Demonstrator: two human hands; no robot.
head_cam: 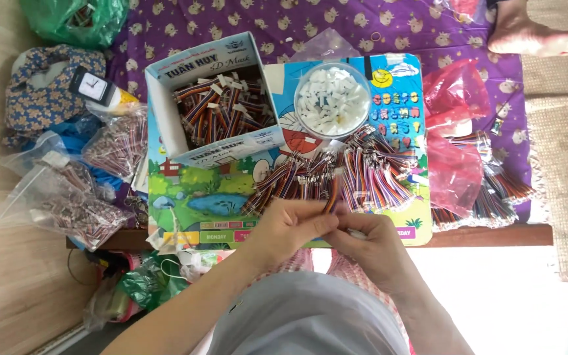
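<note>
My left hand (290, 227) and my right hand (369, 240) meet at the front edge of a small colourful cartoon table (192, 190). Together they pinch one short multicoloured ribbon cable (332, 199) that rises between the fingertips. My right hand also holds a small white connector (356, 233) near its thumb. Just beyond the hands lies a heap of the same striped cables (356, 171). A clear round tub of white connectors (332, 100) stands behind the heap.
An open white cardboard box (165, 105) with finished cables sits at the table's back left. Clear bags of cables (67, 197) lie on the left, red plastic bags (451, 131) with more cables on the right. Another person's bare foot (534, 33) rests at top right.
</note>
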